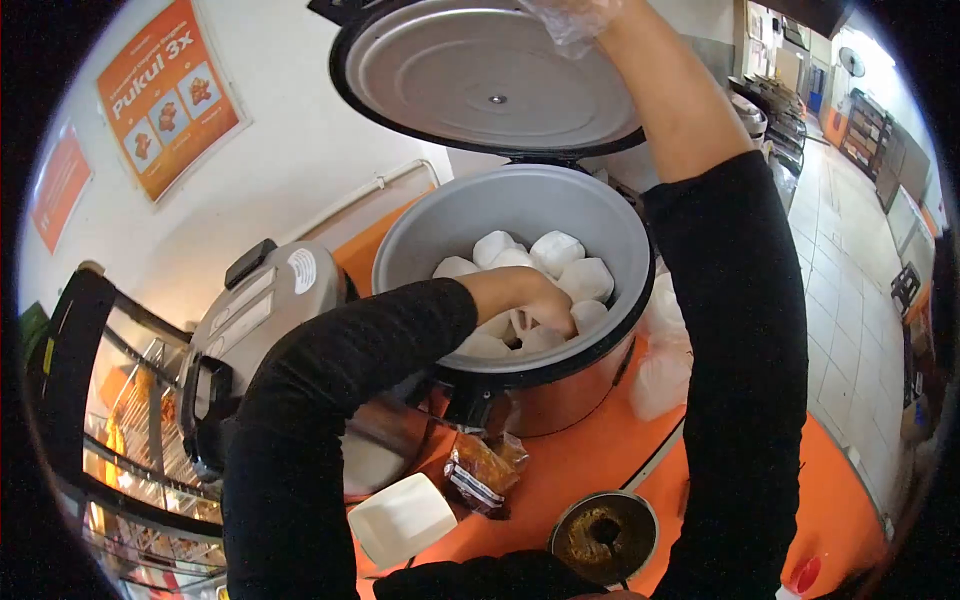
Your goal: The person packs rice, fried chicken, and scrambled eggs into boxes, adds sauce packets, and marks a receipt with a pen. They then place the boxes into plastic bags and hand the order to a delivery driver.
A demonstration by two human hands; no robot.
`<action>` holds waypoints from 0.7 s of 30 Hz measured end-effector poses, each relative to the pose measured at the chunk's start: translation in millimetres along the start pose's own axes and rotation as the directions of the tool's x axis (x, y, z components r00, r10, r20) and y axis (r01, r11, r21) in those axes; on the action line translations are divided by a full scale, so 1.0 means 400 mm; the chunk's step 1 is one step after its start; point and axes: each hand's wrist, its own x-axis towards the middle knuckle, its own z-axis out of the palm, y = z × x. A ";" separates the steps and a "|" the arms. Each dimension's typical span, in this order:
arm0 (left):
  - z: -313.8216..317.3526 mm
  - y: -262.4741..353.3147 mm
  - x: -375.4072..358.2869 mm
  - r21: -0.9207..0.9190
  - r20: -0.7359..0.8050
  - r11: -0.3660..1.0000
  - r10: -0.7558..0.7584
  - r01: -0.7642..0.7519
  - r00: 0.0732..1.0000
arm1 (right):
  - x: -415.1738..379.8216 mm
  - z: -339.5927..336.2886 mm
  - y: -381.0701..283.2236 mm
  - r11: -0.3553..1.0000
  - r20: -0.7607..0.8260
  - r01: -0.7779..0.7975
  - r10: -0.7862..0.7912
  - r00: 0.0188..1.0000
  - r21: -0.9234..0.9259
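Note:
A large rice cooker (400, 250) stands with its lid (480, 75) raised. White wrapped packets (556, 252), rounded and faceted, are heaped in its grey pot. My left hand (540, 298) reaches down into the pot, fingers curled on a white packet (545, 338) near the front; the fingertips are partly hidden. Up at the lid's right edge is my right hand (580, 22), in a clear plastic glove. It grips the lid there, and the top of the frame cuts off part of it.
A second, closed cooker (270, 310) stands left, beside a lit display rack (130, 420). On the orange counter (560, 460) are a white tray (402, 520), a plastic-bagged item (485, 472), a round pan with dark contents (605, 535) and clear plastic bags (662, 375).

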 end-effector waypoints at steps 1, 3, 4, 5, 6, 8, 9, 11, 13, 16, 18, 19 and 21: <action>0.012 -0.036 0.067 0.073 -0.062 0.997 0.023 -0.019 0.998 | -0.003 0.003 -0.007 1.000 -0.011 0.006 -0.006 1.000 0.007; 0.024 -0.073 0.116 0.150 -0.138 0.988 0.039 -0.018 0.990 | -0.006 -0.006 -0.006 0.983 -0.013 -0.016 0.019 1.000 0.185; 0.025 -0.079 0.107 0.194 -0.175 0.974 0.152 -0.117 0.973 | 0.011 -0.059 -0.020 0.983 -0.034 -0.005 0.011 0.999 0.184; 0.020 -0.085 0.095 0.245 -0.205 0.947 0.261 -0.208 0.943 | 0.017 -0.127 -0.039 0.801 0.234 -0.305 0.210 0.949 0.516; 0.017 -0.081 0.064 0.250 -0.225 0.950 0.246 -0.188 0.943 | 0.027 -0.174 -0.046 0.446 0.532 -0.589 0.261 0.806 0.674; 0.018 -0.059 -0.030 0.362 -0.368 0.915 0.314 -0.176 0.875 | 0.015 -0.127 -0.039 0.515 0.402 -0.489 0.279 0.872 0.704; 0.021 -0.047 -0.082 0.412 -0.437 0.897 0.347 -0.158 0.830 | 0.006 -0.097 -0.042 0.575 0.290 -0.406 0.287 0.913 0.710; 0.024 -0.022 -0.192 0.346 -0.530 0.930 0.301 -0.122 0.793 | -0.020 -0.077 -0.042 0.726 0.170 -0.324 0.280 0.945 0.606; 0.050 -0.002 -0.303 0.258 -0.610 0.961 0.242 -0.099 0.755 | -0.033 -0.073 -0.067 0.770 0.021 -0.259 0.304 0.952 0.584; 0.140 0.021 -0.459 0.276 -0.764 0.951 0.305 -0.140 0.569 | -0.041 -0.147 -0.145 0.680 0.219 -0.408 0.350 0.911 0.610; 0.225 0.047 -0.560 0.319 -0.822 0.936 0.352 -0.150 0.448 | -0.061 -0.209 -0.203 0.776 0.210 -0.327 0.252 0.945 0.540; 0.279 0.069 -0.617 0.312 -0.832 0.940 0.341 -0.140 0.437 | -0.078 -0.244 -0.239 0.832 0.175 -0.247 0.182 0.968 0.497; 0.416 0.108 -0.731 0.250 -0.842 0.960 0.281 -0.128 0.461 | -0.122 -0.305 -0.307 0.873 0.213 -0.151 0.055 0.976 0.463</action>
